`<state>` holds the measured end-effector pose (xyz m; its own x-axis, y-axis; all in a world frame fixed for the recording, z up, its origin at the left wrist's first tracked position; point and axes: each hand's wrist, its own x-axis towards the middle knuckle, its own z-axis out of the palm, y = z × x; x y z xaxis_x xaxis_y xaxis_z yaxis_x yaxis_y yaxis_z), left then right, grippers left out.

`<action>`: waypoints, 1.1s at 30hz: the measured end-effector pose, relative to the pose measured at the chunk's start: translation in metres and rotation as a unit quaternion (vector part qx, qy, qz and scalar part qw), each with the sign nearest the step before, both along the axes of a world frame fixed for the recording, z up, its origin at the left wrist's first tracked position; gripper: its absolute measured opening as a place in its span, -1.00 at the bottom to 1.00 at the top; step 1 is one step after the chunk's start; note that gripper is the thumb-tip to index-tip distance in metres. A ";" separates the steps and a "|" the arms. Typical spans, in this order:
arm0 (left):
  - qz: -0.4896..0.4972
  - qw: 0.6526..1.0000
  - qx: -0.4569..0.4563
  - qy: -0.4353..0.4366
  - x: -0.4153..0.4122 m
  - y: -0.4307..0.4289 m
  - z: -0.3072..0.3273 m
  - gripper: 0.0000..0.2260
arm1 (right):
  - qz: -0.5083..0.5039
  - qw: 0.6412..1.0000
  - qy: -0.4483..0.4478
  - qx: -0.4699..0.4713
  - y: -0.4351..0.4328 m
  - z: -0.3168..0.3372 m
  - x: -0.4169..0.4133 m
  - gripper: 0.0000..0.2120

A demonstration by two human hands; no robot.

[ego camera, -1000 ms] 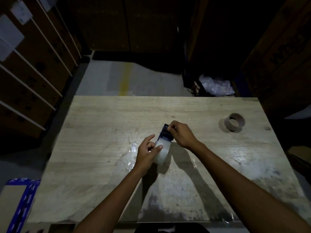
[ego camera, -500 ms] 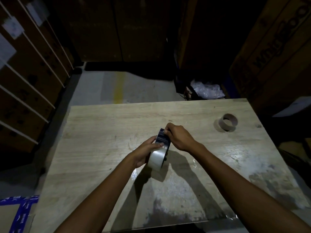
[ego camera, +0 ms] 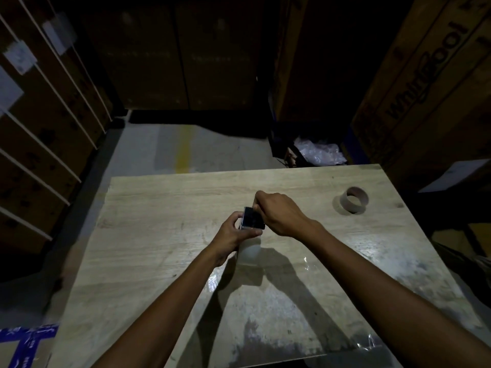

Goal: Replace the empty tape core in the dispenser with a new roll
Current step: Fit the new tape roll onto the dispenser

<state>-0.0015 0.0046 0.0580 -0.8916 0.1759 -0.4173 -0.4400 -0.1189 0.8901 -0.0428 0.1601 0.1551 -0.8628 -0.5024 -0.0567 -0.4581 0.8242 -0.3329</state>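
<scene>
Above the middle of the wooden table [ego camera: 159, 235] I hold a dark tape dispenser [ego camera: 252, 218] with a roll of clear tape [ego camera: 249, 252] hanging at its lower end. My left hand [ego camera: 235, 233] wraps around the dispenser and roll from the left. My right hand [ego camera: 279, 212] curls over the dispenser's top right edge, its fingertips hidden behind it. The empty brown cardboard core [ego camera: 354, 199] stands on the table at the far right, away from both hands.
Large cardboard boxes [ego camera: 425, 88] stand beyond the table on the right, strapped boxes [ego camera: 39, 128] on the left. A dark bin with crumpled plastic [ego camera: 318, 152] sits behind the far edge. A film of clear tape [ego camera: 308, 264] shines on the tabletop under my right forearm.
My hands have lifted the dispenser and roll slightly farther from me. My left hand has closed more firmly round the roll's side. The view has tilted upward.
</scene>
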 end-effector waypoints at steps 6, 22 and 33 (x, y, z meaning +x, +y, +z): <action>-0.008 0.999 -0.005 0.046 -0.003 -0.009 0.005 -0.46 | -0.022 0.995 -0.050 -0.082 -0.007 0.019 -0.003 -0.83; -0.015 0.992 -0.030 0.118 -0.016 -0.022 0.045 -0.52 | -0.034 0.991 -0.054 -0.118 -0.020 0.072 -0.015 -0.82; -0.015 0.992 0.002 0.128 -0.021 -0.022 0.061 -0.37 | -0.069 0.961 -0.155 -0.220 -0.018 0.095 -0.021 -0.85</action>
<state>-0.0226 -0.0170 0.1191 -0.9626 0.2050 -0.1771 -0.2028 -0.1120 0.9728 -0.0635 0.1419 0.2496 -0.8985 -0.4191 -0.1304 -0.1775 0.6186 -0.7654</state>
